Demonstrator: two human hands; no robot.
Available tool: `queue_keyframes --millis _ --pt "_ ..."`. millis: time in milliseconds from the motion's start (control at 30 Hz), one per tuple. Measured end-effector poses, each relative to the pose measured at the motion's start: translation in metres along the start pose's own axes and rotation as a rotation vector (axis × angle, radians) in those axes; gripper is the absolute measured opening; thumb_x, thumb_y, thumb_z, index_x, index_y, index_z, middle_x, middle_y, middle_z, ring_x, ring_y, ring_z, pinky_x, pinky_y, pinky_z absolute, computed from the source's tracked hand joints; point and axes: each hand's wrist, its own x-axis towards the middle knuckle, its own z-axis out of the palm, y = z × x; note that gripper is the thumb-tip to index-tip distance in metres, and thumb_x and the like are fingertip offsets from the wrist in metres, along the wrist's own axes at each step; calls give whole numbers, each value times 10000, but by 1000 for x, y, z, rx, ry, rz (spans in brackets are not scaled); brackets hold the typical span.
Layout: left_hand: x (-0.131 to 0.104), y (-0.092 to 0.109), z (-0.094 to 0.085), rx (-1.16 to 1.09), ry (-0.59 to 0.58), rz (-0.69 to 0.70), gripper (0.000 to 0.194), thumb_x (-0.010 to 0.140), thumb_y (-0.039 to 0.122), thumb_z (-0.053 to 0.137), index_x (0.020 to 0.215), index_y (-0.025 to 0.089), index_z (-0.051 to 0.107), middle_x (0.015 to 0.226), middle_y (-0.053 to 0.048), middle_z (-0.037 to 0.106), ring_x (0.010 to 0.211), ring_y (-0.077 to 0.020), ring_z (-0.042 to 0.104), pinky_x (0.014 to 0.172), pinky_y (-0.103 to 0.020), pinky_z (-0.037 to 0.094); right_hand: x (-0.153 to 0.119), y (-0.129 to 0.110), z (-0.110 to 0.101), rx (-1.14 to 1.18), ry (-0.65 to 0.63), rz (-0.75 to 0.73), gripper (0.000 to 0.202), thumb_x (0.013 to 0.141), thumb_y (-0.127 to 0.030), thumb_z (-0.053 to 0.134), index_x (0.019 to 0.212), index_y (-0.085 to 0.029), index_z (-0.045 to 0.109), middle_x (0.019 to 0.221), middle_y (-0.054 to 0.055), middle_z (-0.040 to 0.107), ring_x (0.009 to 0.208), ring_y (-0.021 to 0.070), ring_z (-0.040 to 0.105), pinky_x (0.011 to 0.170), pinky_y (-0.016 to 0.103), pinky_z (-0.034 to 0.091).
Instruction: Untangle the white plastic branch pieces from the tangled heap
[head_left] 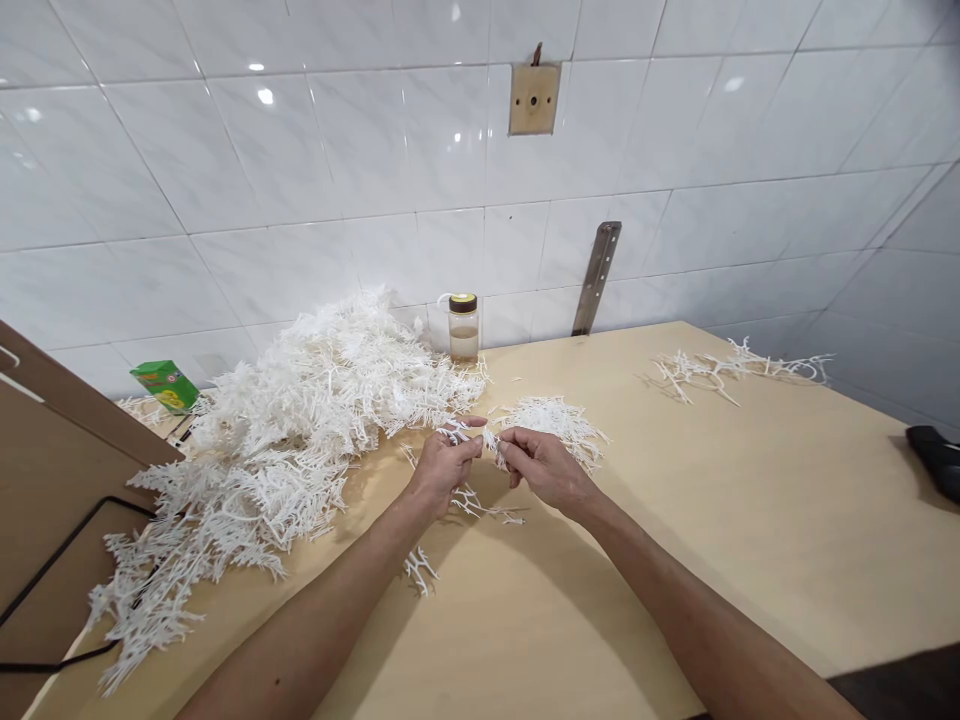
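My left hand [444, 465] is closed on a white plastic branch [480, 505], whose forked twigs stick out below the fingers. Facing it, my right hand [541, 462] pinches a small white sprig [491, 442] between thumb and forefinger. The fingertips of both hands nearly meet there. Just behind my right hand lies a small pile of white sprigs [555, 418]. To the left of my hands rises a large heap of white branching plastic pieces [300, 400]. One loose piece [420, 570] rests on the table below my left wrist.
Against the tiled wall stand a lidded jar of liquid [464, 335] and a metal bracket [598, 278]. Bare white branches [739, 370] lie at the table's far right. A green carton [165, 386] leans behind the heap. A black object [936, 460] sits at the right edge.
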Motion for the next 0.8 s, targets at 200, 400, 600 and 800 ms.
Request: queue_keyframes --millis 200,400,600,800 --pt "0 2 0 30 -24 35 348 663 299 727 952 128 636 549 78 456 370 -14 212 393 -216 88 0 -2 -2 63 28 -24 233 893 -401 546 891 -187 640 657 -37 521 573 112 543 577 250 470" --pt "-2 4 0 62 -87 32 308 667 323 759 867 128 628 490 91 414 364 -27 243 386 -218 116 1 3 -7 104 10 -4 296 887 -470 571 892 -185 649 666 -33 538 576 117 572 602 269 486" --pt "-1 1 -4 69 -125 35 286 682 364 759 756 133 607 470 80 427 376 -32 271 402 -216 145 2 2 -7 187 11 6 296 883 -475 593 900 -185 648 656 -33 553 577 115 571 611 279 502" --pt "0 0 -2 116 -43 47 314 659 392 767 706 146 578 427 91 383 372 -38 273 405 -217 144 2 0 -5 261 45 55 285 817 -439 675 901 -168 653 701 -18 593 558 103 546 564 275 506"
